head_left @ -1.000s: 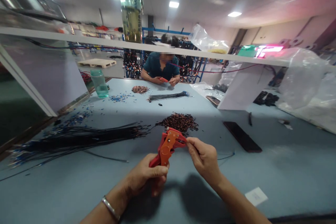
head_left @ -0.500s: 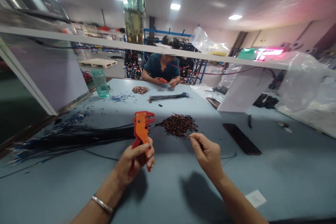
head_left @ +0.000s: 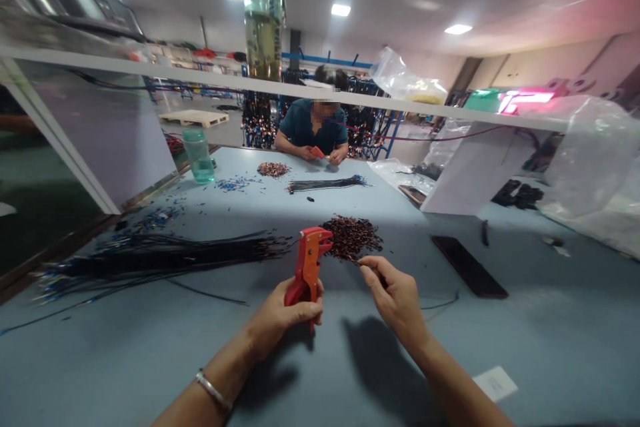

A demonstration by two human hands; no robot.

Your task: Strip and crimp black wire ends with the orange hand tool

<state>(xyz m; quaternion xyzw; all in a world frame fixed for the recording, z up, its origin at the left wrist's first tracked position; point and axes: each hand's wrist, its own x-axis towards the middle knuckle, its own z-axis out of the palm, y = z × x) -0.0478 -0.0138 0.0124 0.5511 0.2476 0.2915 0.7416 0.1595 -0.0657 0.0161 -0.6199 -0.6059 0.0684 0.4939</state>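
Note:
My left hand (head_left: pixel 293 310) is closed around the handles of red and orange wire strippers (head_left: pixel 311 260), held upright with the jaws at the top pointing right. My right hand (head_left: pixel 395 293) pinches a thin black wire (head_left: pixel 440 305) between thumb and fingertips. Its short tip pokes out left of the fingers, and its blue end shows to the right behind the hand. The wire tip and the stripper jaws are apart. Just behind both lies a pile of small dark and copper-coloured offcuts (head_left: pixel 355 237). To the left rests a thick bundle of black wires (head_left: pixel 185 253) with blue ends.
A dark phone (head_left: pixel 470 267) lies to the right, near a white paper slip (head_left: pixel 495 383). A shelf (head_left: pixel 350 99) crosses above the table, bearing a bottle (head_left: pixel 263 27). Opposite, a person (head_left: pixel 315 127) holds a red tool. A green bottle (head_left: pixel 199 159) stands back left.
My left hand has moved the wire strippers to the right, closer to my right hand, and turned them slightly. My right hand has barely moved. The view has shifted a little.

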